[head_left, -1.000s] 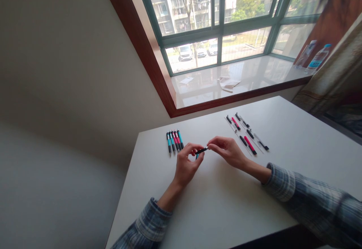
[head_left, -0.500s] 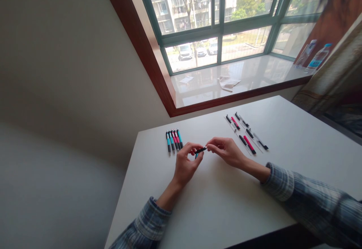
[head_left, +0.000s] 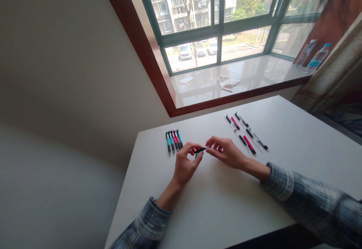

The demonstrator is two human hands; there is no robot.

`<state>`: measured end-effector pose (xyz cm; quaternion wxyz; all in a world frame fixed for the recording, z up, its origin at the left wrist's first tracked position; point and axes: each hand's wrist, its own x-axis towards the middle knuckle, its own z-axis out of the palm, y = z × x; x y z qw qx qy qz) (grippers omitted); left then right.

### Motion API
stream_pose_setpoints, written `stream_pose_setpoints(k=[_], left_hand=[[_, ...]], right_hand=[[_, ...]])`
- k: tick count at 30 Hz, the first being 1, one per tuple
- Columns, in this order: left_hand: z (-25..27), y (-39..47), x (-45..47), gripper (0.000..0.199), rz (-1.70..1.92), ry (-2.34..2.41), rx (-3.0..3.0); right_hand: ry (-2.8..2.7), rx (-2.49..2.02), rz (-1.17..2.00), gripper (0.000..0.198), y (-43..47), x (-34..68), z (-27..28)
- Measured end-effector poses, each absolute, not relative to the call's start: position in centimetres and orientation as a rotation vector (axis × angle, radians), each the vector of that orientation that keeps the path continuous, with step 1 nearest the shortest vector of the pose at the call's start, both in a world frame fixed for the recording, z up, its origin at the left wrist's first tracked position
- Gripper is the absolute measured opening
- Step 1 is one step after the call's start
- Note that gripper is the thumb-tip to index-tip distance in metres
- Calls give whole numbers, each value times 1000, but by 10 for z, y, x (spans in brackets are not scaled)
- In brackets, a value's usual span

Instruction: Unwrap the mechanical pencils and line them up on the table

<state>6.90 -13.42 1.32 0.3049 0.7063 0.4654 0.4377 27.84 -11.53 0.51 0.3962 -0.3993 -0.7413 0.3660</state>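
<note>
My left hand (head_left: 185,164) pinches a pen's black grip section (head_left: 200,149) between thumb and fingers, above the white table. A bit of teal (head_left: 197,154), seemingly of the same pen, shows under it, partly hidden by the fingers. At the grip's right end is a small silver tip (head_left: 206,147). My right hand (head_left: 226,152) has its thumb and forefinger closed around that tip, other fingers curled. Just beyond my left hand, several pens (head_left: 172,139) in teal and pink with black grips lie side by side.
Right of my hands lie loose pen parts: pink barrels (head_left: 249,144), black grips (head_left: 242,140), thin refills and clear pieces with black clips (head_left: 260,141). The white table (head_left: 215,207) meets a windowsill (head_left: 198,94) holding a cloth (head_left: 228,83) and plastic bottles (head_left: 318,58).
My right thumb and forefinger have shifted slightly and parted a little, so more of the silver tip shows. The left hand, the pens and the loose parts stay put.
</note>
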Motion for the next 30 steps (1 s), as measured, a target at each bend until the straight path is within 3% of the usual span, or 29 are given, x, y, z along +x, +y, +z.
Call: stream_pose_setpoints(k=[6, 12, 16, 23, 30], left_hand=[[18, -135, 69, 5, 1174, 1207, 1893], [23, -136, 68, 5, 1185, 1189, 1913], [22, -136, 66, 7, 1179, 1170, 1913], [20, -135, 63, 7, 1176, 1166, 1905], [21, -137, 58, 8, 1156, 1165, 1947]], right_hand=[[-1980, -1047, 858, 26, -116, 279, 8], [-2000, -1024, 816, 19, -117, 278, 10], [-2043, -1044, 789, 31, -117, 277, 10], [-2063, -1016, 809, 19, -117, 276, 12], [-2064, -1046, 803, 32, -119, 274, 17]])
